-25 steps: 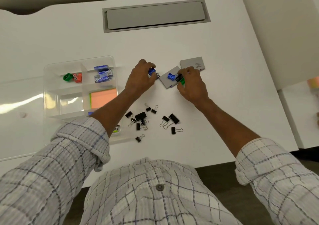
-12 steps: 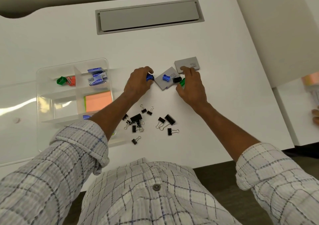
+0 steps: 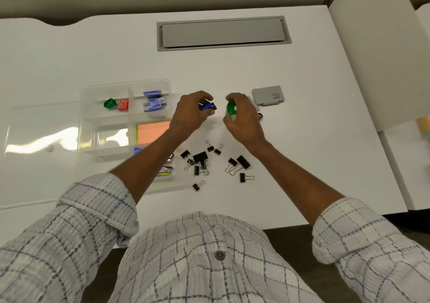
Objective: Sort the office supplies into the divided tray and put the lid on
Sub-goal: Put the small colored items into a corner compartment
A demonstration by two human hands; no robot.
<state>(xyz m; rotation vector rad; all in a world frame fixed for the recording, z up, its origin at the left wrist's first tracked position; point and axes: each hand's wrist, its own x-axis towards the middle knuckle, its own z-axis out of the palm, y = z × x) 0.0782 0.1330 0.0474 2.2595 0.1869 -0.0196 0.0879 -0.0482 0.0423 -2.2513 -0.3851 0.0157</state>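
Observation:
The clear divided tray [image 3: 93, 121] lies at the left of the white desk. It holds a green sharpener [image 3: 108, 104] and an orange sharpener [image 3: 123, 104], blue staple boxes [image 3: 153, 101] and orange sticky notes [image 3: 152, 133]. My left hand [image 3: 189, 114] is shut on a blue sharpener [image 3: 206, 106], right of the tray. My right hand [image 3: 242, 116] is shut on a green sharpener [image 3: 231, 108]. Several black binder clips [image 3: 216, 163] lie scattered below the hands. The clear lid [image 3: 35, 158] lies flat left of the tray.
A grey flat case [image 3: 267, 95] lies right of my right hand, and a small black item [image 3: 260, 116] peeks out beside that hand. A grey cable hatch [image 3: 223, 34] is set into the desk's far side. A white partition [image 3: 381, 70] borders the right.
Both hands have lifted off the grey case and come together, each holding a sharpener. My right hand now hides the nearer grey case and the blue piece that lay on it.

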